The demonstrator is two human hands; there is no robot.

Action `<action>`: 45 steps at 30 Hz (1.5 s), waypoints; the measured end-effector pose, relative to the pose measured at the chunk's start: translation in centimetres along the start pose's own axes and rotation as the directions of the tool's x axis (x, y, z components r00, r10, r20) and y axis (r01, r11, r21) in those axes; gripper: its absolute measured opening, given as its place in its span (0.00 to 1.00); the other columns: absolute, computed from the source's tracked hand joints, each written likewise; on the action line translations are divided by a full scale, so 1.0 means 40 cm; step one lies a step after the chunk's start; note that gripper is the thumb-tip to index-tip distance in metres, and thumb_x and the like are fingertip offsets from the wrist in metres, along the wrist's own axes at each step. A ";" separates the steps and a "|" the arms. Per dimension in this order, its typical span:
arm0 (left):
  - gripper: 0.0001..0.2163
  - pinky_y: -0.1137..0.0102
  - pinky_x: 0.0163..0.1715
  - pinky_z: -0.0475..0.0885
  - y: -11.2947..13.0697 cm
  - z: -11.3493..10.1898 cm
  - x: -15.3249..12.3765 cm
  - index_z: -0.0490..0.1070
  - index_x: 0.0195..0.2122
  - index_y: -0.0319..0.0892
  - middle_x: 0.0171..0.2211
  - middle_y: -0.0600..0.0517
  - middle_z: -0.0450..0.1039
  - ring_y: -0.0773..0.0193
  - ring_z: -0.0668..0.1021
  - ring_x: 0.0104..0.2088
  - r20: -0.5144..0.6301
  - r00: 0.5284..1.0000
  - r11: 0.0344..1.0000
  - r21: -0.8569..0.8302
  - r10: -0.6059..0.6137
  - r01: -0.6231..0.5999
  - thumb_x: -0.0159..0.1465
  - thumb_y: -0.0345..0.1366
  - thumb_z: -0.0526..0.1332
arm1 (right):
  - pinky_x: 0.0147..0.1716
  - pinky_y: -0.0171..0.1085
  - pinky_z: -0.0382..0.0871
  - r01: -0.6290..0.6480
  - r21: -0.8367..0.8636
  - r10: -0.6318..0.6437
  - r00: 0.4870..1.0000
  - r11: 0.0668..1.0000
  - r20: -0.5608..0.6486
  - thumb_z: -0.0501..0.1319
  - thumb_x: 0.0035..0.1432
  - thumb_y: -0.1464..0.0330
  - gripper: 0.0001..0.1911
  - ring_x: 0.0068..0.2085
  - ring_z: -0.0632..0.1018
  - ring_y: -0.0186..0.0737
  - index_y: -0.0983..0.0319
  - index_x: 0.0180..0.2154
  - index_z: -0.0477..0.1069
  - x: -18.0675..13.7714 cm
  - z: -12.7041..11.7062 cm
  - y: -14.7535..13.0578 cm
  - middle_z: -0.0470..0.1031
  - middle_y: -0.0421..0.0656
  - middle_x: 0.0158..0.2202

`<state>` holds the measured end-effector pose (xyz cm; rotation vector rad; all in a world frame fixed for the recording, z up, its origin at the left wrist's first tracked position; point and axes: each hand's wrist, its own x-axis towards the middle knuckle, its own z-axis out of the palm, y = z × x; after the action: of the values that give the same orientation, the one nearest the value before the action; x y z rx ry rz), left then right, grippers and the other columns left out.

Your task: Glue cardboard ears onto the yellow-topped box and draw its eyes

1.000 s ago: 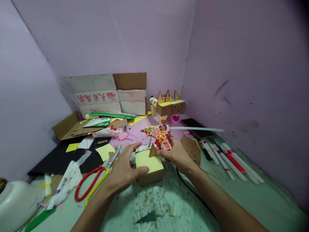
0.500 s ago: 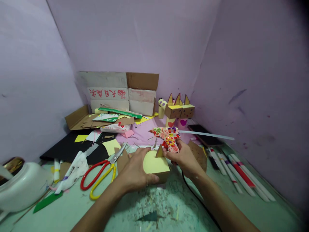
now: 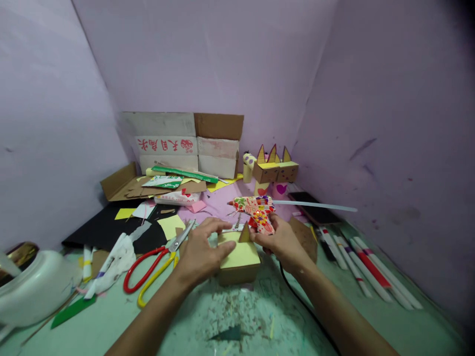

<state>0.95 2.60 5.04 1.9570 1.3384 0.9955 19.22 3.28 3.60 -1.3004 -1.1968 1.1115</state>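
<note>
A small cardboard box with a yellow paper top (image 3: pixel 240 257) sits on the green table, a brown cardboard triangle (image 3: pixel 245 234) standing upright at its far edge. My left hand (image 3: pixel 202 249) lies over the box's left side, fingers curved across its top and far corner. My right hand (image 3: pixel 279 240) grips a flower-patterned glue gun (image 3: pixel 256 210), its nozzle pointing left just behind the triangle. A clear glue stick (image 3: pixel 315 205) pokes out of the gun's back to the right.
Red and yellow scissors (image 3: pixel 156 267) lie left of the box. Several markers (image 3: pixel 356 264) and a phone (image 3: pixel 315 207) lie on the right. Cardboard boxes (image 3: pixel 185 143), paper scraps and finished eared cardboard figures (image 3: pixel 274 170) stand at the back. A white container (image 3: pixel 33 289) sits front left.
The view shifted left early on, then held. My left hand slid from the box's near side up over its far left corner. The glue gun stays behind the triangle.
</note>
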 end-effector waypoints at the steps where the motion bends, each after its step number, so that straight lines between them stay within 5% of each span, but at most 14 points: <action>1: 0.10 0.66 0.38 0.71 0.005 0.007 0.006 0.76 0.35 0.41 0.36 0.48 0.75 0.58 0.76 0.37 -0.041 0.999 1.000 -0.020 -0.012 0.011 0.53 0.35 0.60 | 0.15 0.31 0.59 0.002 0.005 -0.003 1.000 1.000 0.004 0.65 0.37 0.69 0.19 0.21 0.69 0.33 0.62 0.36 0.65 0.000 -0.001 0.000 0.72 0.38 0.26; 12: 0.07 0.70 0.27 0.66 0.033 0.069 0.044 0.76 0.25 0.41 0.24 0.51 0.77 0.62 0.75 0.26 -0.036 0.999 0.999 0.014 -0.032 0.033 0.53 0.32 0.58 | 0.28 0.35 0.69 0.057 0.025 -0.057 0.998 0.998 -0.002 0.65 0.37 0.72 0.19 0.30 0.76 0.39 0.62 0.36 0.65 0.004 -0.007 0.003 0.76 0.41 0.32; 16: 0.07 0.71 0.24 0.65 0.024 0.071 0.043 0.74 0.23 0.40 0.21 0.52 0.74 0.63 0.73 0.24 -0.040 0.999 1.000 0.016 -0.024 0.025 0.53 0.33 0.57 | 0.32 0.36 0.70 0.075 0.137 -0.083 0.995 0.988 0.054 0.69 0.35 0.72 0.27 0.33 0.76 0.39 0.62 0.41 0.64 0.003 -0.038 0.015 0.75 0.41 0.33; 19: 0.07 0.72 0.24 0.65 0.016 0.073 0.041 0.73 0.23 0.40 0.21 0.53 0.73 0.63 0.72 0.24 -0.049 0.999 1.000 0.011 0.009 -0.009 0.53 0.34 0.56 | 0.28 0.34 0.69 0.032 0.213 -0.048 0.997 0.977 0.067 0.71 0.30 0.73 0.31 0.30 0.74 0.36 0.62 0.40 0.63 0.001 -0.058 0.032 0.74 0.39 0.32; 27: 0.07 0.69 0.31 0.66 -0.002 0.076 0.037 0.73 0.26 0.42 0.27 0.52 0.70 0.62 0.73 0.30 -0.093 0.990 0.994 0.033 0.110 -0.108 0.56 0.34 0.56 | 0.14 0.29 0.61 -0.087 0.261 0.077 0.996 0.961 0.047 0.65 0.33 0.72 0.21 0.20 0.68 0.29 0.62 0.35 0.66 -0.007 -0.041 0.035 0.74 0.39 0.30; 34: 0.07 0.70 0.31 0.65 0.002 0.077 0.041 0.72 0.26 0.42 0.27 0.52 0.67 0.62 0.71 0.31 -0.059 0.985 0.985 0.068 0.162 -0.158 0.57 0.31 0.55 | 0.19 0.28 0.61 -0.098 0.368 0.060 0.992 0.925 0.112 0.70 0.26 0.76 0.28 0.21 0.69 0.28 0.62 0.35 0.66 -0.008 -0.044 0.041 0.74 0.35 0.26; 39: 0.07 0.69 0.32 0.64 0.004 0.076 0.040 0.70 0.26 0.42 0.28 0.51 0.66 0.61 0.70 0.32 -0.044 0.986 0.985 0.073 0.158 -0.155 0.59 0.32 0.54 | 0.17 0.29 0.64 -0.144 0.417 0.153 0.988 0.897 0.014 0.70 0.35 0.67 0.30 0.22 0.71 0.30 0.61 0.43 0.63 -0.014 -0.038 0.047 0.74 0.37 0.28; 42: 0.07 0.70 0.32 0.64 0.001 0.077 0.038 0.69 0.25 0.42 0.27 0.52 0.66 0.61 0.70 0.32 -0.050 0.984 0.983 0.077 0.170 -0.166 0.59 0.32 0.54 | 0.13 0.27 0.58 -0.135 0.379 0.147 0.989 0.916 -0.003 0.69 0.38 0.64 0.27 0.17 0.66 0.27 0.61 0.41 0.63 -0.014 -0.034 0.046 0.69 0.33 0.23; 45: 0.07 0.70 0.32 0.64 -0.003 0.079 0.038 0.68 0.25 0.43 0.27 0.53 0.66 0.62 0.70 0.31 -0.067 0.979 0.979 0.080 0.191 -0.186 0.58 0.32 0.54 | 0.12 0.26 0.53 -0.112 0.371 0.108 0.994 0.922 0.030 0.71 0.31 0.68 0.30 0.16 0.64 0.26 0.61 0.40 0.63 -0.011 -0.029 0.042 0.70 0.33 0.23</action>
<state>3.83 3.94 3.57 2.1532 1.2622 1.1325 20.45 2.73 2.01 -1.0771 -0.8715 1.3529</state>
